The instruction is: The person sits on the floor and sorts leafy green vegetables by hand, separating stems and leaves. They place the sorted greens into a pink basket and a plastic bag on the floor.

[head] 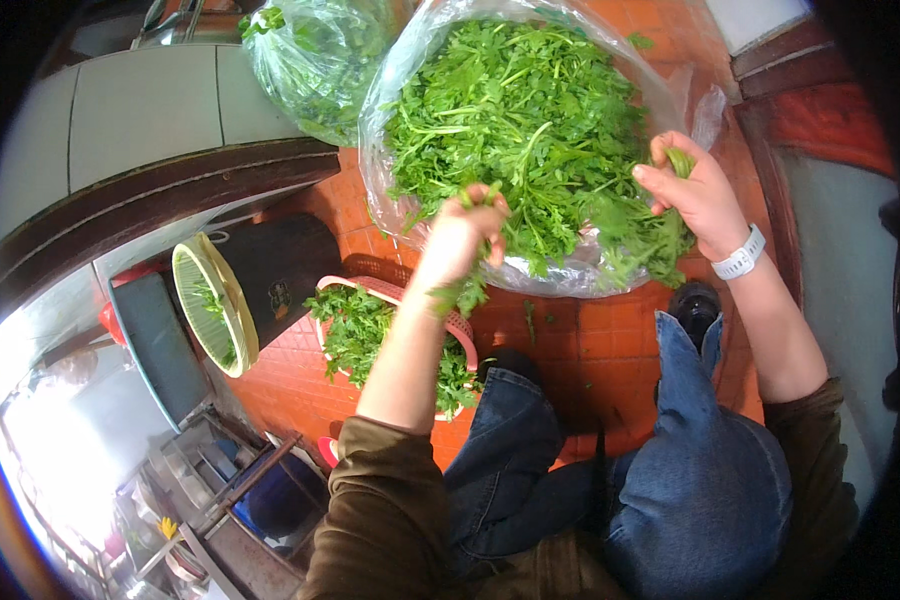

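A large clear plastic bag (379,112) stands wide open on the floor, full of leafy greens with lobed leaves (517,127). My left hand (471,229) is above the bag's near left edge, its fingers closed on a few leafy stems that hang below the wrist. My right hand (682,184), with a white watch on the wrist, holds a small bunch of greens (645,236) by the stems over the bag's right edge, leaves hanging down. Under my left forearm, a pink plastic basket (461,334) holds more of the greens.
A second, filled plastic bag (322,67) stands behind on the left. A pale yellow basket (244,322) with some green bits rests on a dark bin (292,262). A tiled counter (142,112) juts in at left. Leaf scraps lie on the red tiled floor (607,337).
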Available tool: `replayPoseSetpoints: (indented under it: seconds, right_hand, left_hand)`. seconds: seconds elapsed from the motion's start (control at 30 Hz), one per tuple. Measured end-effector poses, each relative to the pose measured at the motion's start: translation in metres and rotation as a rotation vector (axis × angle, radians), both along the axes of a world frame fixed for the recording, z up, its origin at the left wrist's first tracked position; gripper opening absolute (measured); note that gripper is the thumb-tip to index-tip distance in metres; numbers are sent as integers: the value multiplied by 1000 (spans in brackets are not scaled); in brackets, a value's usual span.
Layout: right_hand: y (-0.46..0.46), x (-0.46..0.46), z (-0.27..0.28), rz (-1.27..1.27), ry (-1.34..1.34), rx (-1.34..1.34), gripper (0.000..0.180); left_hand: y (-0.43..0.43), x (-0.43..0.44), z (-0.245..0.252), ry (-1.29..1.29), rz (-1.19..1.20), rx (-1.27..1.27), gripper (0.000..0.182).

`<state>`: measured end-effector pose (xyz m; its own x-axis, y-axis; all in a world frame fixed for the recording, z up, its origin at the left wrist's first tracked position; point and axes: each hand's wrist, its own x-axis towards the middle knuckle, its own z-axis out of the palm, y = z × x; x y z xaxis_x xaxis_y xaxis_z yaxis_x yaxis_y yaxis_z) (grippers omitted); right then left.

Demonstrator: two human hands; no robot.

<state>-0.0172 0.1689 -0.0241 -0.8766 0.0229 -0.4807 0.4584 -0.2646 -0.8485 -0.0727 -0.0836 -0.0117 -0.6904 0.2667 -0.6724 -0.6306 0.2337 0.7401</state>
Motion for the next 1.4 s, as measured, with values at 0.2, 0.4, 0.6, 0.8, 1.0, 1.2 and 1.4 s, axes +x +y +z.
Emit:
replayPoseSetpoints:
  seconds: [0.2, 0.4, 0.6, 0.8, 1.0, 1.2, 1.4]
  right_hand:
    - [-11, -2, -2, 62, -27, 30, 13]
    - [-19, 0, -1, 171, -9, 57, 11]
    - [-11, -7, 14, 112, 75, 51, 9]
    - [-17, -13, 47, 276, 149, -22, 13]
    - [-36, -11, 43, 314, 351, 34, 19]
    - [-37, -7, 35, 256, 275, -44, 11]
    - [-21, -12, 26, 157, -86, 37, 17]
  left_hand:
    - [39, 13, -32, 832, -48, -629, 39]
    - [54, -27, -24, 944, -252, -698, 21]
    - [36, -35, 32, 395, -6, -12, 21]
    - [43, -29, 52, 213, 153, 363, 21]
    - [54, -16, 51, 85, 112, 378, 19]
    - [57, -9, 48, 98, 75, 371, 23]
    - [38, -19, 50, 283, 252, 340, 25]
